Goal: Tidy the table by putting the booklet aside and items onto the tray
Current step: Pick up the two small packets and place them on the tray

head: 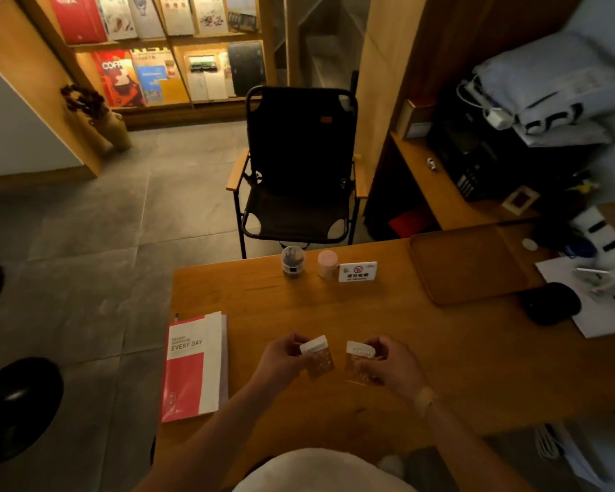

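Observation:
A red and white booklet lies at the left edge of the wooden table. Just above the table's middle, my left hand grips a small clear packet with a white top. A second such packet is held in my right hand, a short gap from the first. The brown tray sits at the far right of the table with nothing on it. At the far edge stand a small glass jar, a pink-lidded container and a white no-smoking sign.
A black folding chair faces the table's far side. Right of the tray lie a black pouch, white papers and assorted clutter. Magazine shelves line the back wall. A black stool stands on the floor at left.

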Motion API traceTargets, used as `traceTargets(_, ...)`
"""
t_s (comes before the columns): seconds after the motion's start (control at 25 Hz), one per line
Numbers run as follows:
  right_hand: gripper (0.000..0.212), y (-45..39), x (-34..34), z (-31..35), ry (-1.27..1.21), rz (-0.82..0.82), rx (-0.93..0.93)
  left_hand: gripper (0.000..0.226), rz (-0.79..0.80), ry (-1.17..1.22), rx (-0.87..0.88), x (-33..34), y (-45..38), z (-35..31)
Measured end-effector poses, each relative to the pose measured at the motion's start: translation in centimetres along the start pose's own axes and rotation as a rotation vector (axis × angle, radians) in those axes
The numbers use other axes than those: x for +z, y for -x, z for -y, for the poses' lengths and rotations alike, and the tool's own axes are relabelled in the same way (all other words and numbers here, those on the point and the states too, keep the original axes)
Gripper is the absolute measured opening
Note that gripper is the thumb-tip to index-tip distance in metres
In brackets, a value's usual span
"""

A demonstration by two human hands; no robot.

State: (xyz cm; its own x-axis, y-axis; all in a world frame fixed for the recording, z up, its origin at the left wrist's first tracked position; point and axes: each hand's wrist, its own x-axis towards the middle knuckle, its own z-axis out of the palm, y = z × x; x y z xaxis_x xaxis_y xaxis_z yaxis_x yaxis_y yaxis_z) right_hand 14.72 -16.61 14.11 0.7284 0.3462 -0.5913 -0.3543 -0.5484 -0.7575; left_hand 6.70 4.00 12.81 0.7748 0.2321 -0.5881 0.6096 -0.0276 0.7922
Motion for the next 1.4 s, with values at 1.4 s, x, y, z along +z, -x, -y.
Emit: traceTargets(1.4, 0.018, 7.4, -23.1, -14.0, -0.432, -0.215, 0.06, 0.012, 0.154, 0.073, -0.044, 26.6, -1.3, -6.8)
